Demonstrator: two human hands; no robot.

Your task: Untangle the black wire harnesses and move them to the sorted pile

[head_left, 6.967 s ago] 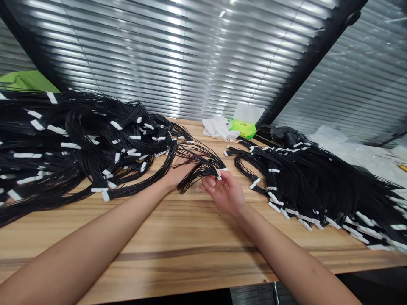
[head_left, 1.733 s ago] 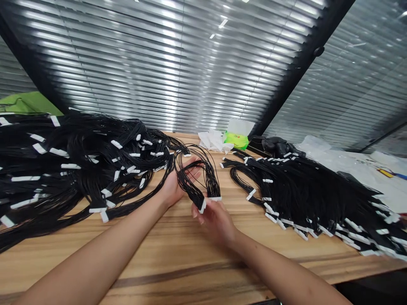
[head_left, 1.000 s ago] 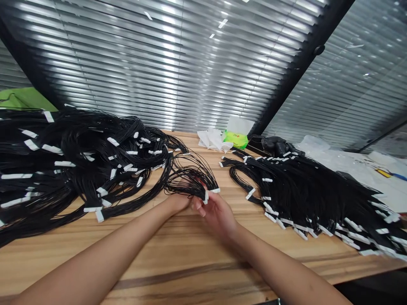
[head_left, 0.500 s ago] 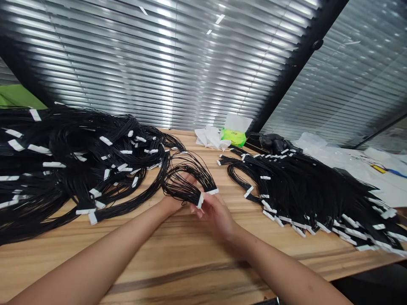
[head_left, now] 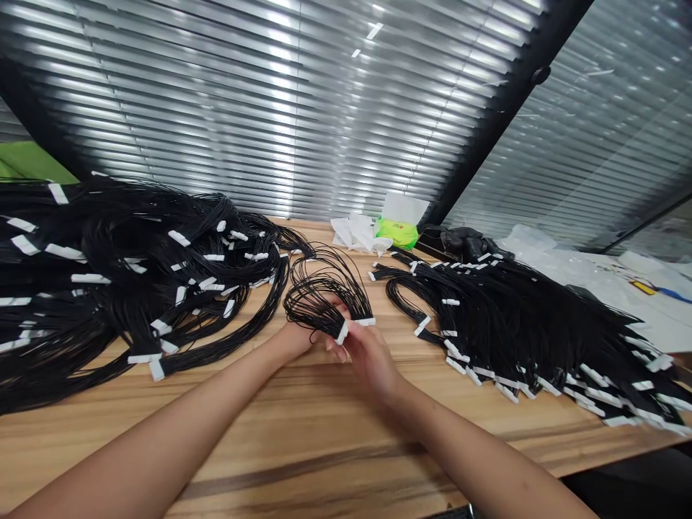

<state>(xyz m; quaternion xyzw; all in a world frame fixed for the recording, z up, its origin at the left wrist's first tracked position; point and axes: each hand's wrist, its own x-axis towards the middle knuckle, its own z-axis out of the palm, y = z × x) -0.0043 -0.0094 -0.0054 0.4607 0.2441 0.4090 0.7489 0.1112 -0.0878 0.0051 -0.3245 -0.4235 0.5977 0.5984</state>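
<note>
"Where are the wires that the hands have?"

"It's a small bunch of thin black wires (head_left: pixel 318 295), held up just over the long tan wooden counter (head_left: pixel 324 447). The bunch bends round in a big loop."

"What does the right hand (head_left: pixel 370 357) do?"

"Its grip is pressed together. It pinches the bunch near the flat white paper tags (head_left: pixel 342 332) at the wire ends."

"And the left hand (head_left: pixel 300 340)?"

"Its grip is spread open, and the loop lies against it. The two hands are just beside each other."

"What else is on the counter?"

"A big messy heap of black tagged wires (head_left: pixel 135 245) lies to the left. A neat row of black tagged wires (head_left: pixel 513 331) lies to the right. Far back, there are crumpled white tissues (head_left: pixel 354 234), a bright green tissue packet (head_left: pixel 397 233) and a dark lumpy black thing (head_left: pixel 459 241). I can't tell what that is."
</note>
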